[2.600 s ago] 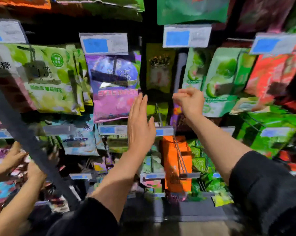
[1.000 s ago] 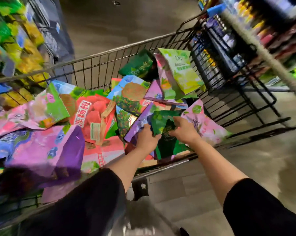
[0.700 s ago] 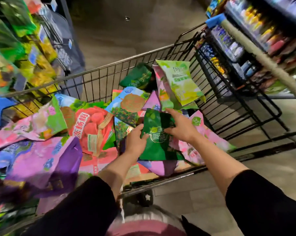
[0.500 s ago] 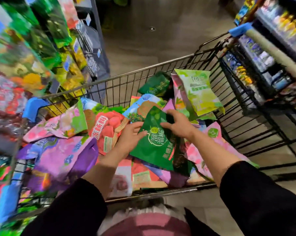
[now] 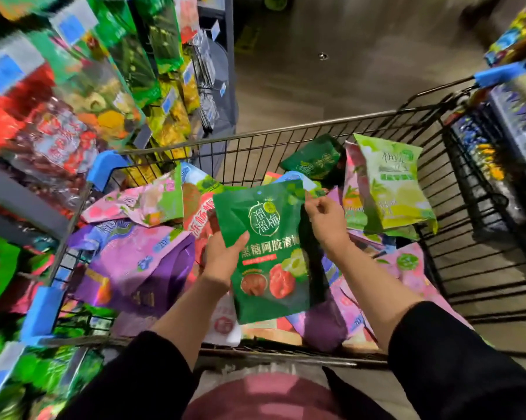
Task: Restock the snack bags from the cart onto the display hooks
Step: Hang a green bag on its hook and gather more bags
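Observation:
A dark green snack bag with red fruit pictures is lifted above the wire cart. My left hand grips its left edge, thumb on the front. My right hand pinches its top right corner. Under it the cart holds several bags: purple, pink, red, another dark green one and a light green one leaning at the right. The display hooks with hanging bags fill the left side, blurred.
Blue corner guards mark the cart's left rim. A second dark wire cart with goods stands at the right. Shelves with packets run along the far right. Bare floor lies beyond the cart.
I turned from the hooks down to the cart. Both hands took hold of the dark green bag and raised it out of the pile toward me, now upright and facing me.

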A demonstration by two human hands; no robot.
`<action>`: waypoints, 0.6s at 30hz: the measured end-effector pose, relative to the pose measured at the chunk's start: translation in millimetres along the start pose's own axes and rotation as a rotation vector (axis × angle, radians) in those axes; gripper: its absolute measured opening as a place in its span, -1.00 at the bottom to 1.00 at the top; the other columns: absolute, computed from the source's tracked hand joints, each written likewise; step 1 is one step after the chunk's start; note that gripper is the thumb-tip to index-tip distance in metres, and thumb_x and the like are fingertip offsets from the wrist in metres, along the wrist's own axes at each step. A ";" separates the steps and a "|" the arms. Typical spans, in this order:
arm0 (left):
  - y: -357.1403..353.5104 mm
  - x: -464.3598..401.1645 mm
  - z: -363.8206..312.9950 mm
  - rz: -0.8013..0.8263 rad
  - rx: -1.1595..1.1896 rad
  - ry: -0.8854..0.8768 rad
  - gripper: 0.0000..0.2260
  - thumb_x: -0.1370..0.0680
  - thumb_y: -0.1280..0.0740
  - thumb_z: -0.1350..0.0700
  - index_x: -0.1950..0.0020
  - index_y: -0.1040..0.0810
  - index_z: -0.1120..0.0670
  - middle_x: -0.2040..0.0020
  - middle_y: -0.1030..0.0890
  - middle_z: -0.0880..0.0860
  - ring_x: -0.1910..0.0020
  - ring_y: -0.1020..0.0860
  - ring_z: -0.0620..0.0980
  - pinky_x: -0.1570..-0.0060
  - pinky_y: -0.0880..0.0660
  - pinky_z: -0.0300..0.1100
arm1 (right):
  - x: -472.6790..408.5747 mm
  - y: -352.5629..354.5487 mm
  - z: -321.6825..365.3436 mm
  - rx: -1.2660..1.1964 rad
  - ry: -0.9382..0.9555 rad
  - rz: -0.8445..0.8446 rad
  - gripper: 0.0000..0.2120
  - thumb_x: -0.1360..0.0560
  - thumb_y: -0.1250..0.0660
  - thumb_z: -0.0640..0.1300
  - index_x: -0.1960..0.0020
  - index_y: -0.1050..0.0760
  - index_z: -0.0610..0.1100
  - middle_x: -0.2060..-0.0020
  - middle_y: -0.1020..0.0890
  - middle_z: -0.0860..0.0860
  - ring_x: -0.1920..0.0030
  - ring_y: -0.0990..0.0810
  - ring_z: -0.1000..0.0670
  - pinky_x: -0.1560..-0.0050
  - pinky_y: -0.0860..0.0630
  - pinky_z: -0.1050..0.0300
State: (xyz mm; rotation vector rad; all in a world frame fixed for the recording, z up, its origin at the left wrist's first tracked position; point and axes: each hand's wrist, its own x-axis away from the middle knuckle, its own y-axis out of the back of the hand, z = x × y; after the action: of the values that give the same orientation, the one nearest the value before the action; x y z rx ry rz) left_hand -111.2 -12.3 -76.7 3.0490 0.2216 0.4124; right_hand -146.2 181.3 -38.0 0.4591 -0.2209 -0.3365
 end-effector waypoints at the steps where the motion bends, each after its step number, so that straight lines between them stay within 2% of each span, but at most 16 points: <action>1: 2.3 -0.2 3.4 -0.029 -0.040 -0.006 -0.82 -0.50 -0.42 0.25 -0.05 -0.61 0.05 -0.05 -0.63 0.05 -0.03 -0.60 0.00 -0.13 -0.51 -0.08 | -0.9 6.8 -5.9 0.115 0.001 -0.010 -0.82 -0.54 -0.29 -0.22 0.24 -0.46 -0.14 0.29 -0.54 -0.09 0.20 -0.48 -0.05 0.11 -0.40 0.01; 3: 8.8 -0.7 13.1 -0.120 -0.101 0.002 -0.80 -0.51 -0.38 0.33 -0.12 -0.60 0.22 -0.03 -0.62 0.11 0.00 -0.55 0.00 -0.02 -0.46 -0.18 | 1.9 19.1 -21.7 0.297 -0.002 0.044 -0.90 -0.54 -0.29 -0.25 0.06 -0.57 -0.24 0.13 -0.64 -0.19 0.07 -0.58 -0.12 0.00 -0.45 0.02; 4: 12.7 -0.1 17.8 -0.165 -0.103 0.019 -0.80 -0.51 -0.37 0.34 -0.14 -0.59 0.29 -0.05 -0.62 0.15 0.01 -0.54 -0.01 0.01 -0.44 -0.21 | 6.1 22.7 -29.1 0.355 0.008 0.091 -0.86 -0.53 -0.29 -0.28 -0.05 -0.58 -0.26 0.02 -0.66 -0.21 -0.03 -0.61 -0.14 -0.08 -0.47 0.01; 6: 21.2 1.2 28.4 -0.199 -0.090 0.016 -0.78 -0.52 -0.35 0.37 -0.15 -0.57 0.35 -0.07 -0.61 0.20 0.02 -0.52 0.01 0.07 -0.47 -0.28 | 16.8 22.8 -39.6 0.438 0.039 0.186 -0.69 -0.50 -0.32 -0.30 -0.24 -0.50 -0.25 -0.16 -0.59 -0.20 -0.19 -0.55 -0.18 -0.22 -0.45 -0.01; 8: 28.8 2.4 30.2 -0.180 -0.132 -0.035 -0.81 -0.52 -0.33 0.39 -0.12 -0.57 0.37 -0.01 -0.58 0.15 0.09 -0.54 -0.04 0.18 -0.44 -0.49 | 24.7 18.2 -46.1 0.554 0.100 0.235 -0.47 -0.46 -0.39 -0.25 -0.40 -0.36 -0.22 -0.31 -0.47 -0.18 -0.31 -0.44 -0.18 -0.30 -0.35 0.03; 9: 32.8 2.1 28.4 -0.154 -0.152 -0.066 -0.84 -0.52 -0.35 0.38 -0.08 -0.58 0.37 0.02 -0.58 0.14 0.15 -0.56 -0.11 0.19 -0.43 -0.52 | 26.4 16.2 -47.7 0.634 0.143 0.251 -0.38 -0.44 -0.43 -0.20 -0.44 -0.30 -0.21 -0.35 -0.42 -0.17 -0.34 -0.39 -0.18 -0.33 -0.30 0.03; 10: 36.2 0.8 27.9 -0.121 -0.155 -0.094 -0.88 -0.51 -0.37 0.35 -0.02 -0.60 0.34 0.06 -0.59 0.14 0.19 -0.57 -0.19 0.17 -0.45 -0.47 | 26.2 15.5 -49.3 0.712 0.180 0.272 -0.31 -0.41 -0.46 -0.16 -0.46 -0.25 -0.20 -0.37 -0.39 -0.17 -0.36 -0.35 -0.19 -0.35 -0.27 0.01; 11: 39.5 0.6 26.9 -0.094 -0.148 -0.106 -0.89 -0.49 -0.39 0.28 0.02 -0.61 0.29 0.09 -0.60 0.14 0.20 -0.58 -0.19 0.12 -0.48 -0.35 | 24.9 16.6 -51.0 0.767 0.189 0.291 -0.25 -0.39 -0.48 -0.12 -0.48 -0.23 -0.19 -0.38 -0.38 -0.16 -0.36 -0.34 -0.19 -0.36 -0.27 -0.01; 12: 43.0 0.4 26.6 -0.077 -0.143 -0.094 -0.88 -0.47 -0.39 0.21 0.04 -0.61 0.23 0.12 -0.61 0.15 0.17 -0.58 -0.09 0.07 -0.49 -0.20 | 22.9 18.6 -52.5 0.789 0.191 0.292 -0.22 -0.36 -0.52 -0.09 -0.47 -0.23 -0.18 -0.38 -0.40 -0.15 -0.35 -0.35 -0.20 -0.34 -0.30 -0.05; 14: 48.5 2.7 25.7 -0.083 -0.107 -0.054 -0.90 -0.45 -0.39 0.17 0.07 -0.59 0.15 0.14 -0.61 0.14 0.13 -0.55 0.04 0.04 -0.47 -0.07 | 19.2 24.0 -53.5 0.712 0.170 0.278 -0.28 -0.30 -0.57 -0.11 -0.37 -0.35 -0.16 -0.26 -0.50 -0.14 -0.25 -0.45 -0.19 -0.22 -0.41 -0.08; 16: 52.8 7.3 25.5 -0.089 -0.092 -0.066 -0.89 -0.43 -0.38 0.14 0.09 -0.58 0.14 0.17 -0.61 0.12 0.14 -0.54 0.06 0.07 -0.47 -0.07 | 19.8 27.2 -48.2 0.492 0.121 0.268 -0.45 -0.24 -0.61 -0.21 -0.14 -0.43 -0.17 0.01 -0.56 -0.09 -0.02 -0.52 -0.14 0.04 -0.45 0.00; 18: 55.5 11.2 21.8 -0.087 -0.085 -0.061 -0.95 -0.46 -0.40 0.19 0.11 -0.58 0.10 0.19 -0.61 0.04 0.14 -0.55 0.04 0.06 -0.48 -0.08 | 21.1 26.6 -39.3 0.336 0.057 0.327 -0.46 -0.19 -0.62 -0.27 -0.02 -0.38 -0.15 0.12 -0.55 -0.04 0.10 -0.50 -0.07 0.15 -0.41 0.07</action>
State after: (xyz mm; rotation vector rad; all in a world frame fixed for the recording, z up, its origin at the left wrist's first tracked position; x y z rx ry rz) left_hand -87.2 -66.2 -90.6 2.9507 0.3233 0.3143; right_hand -108.5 211.5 -57.1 0.7511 -0.2939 0.0366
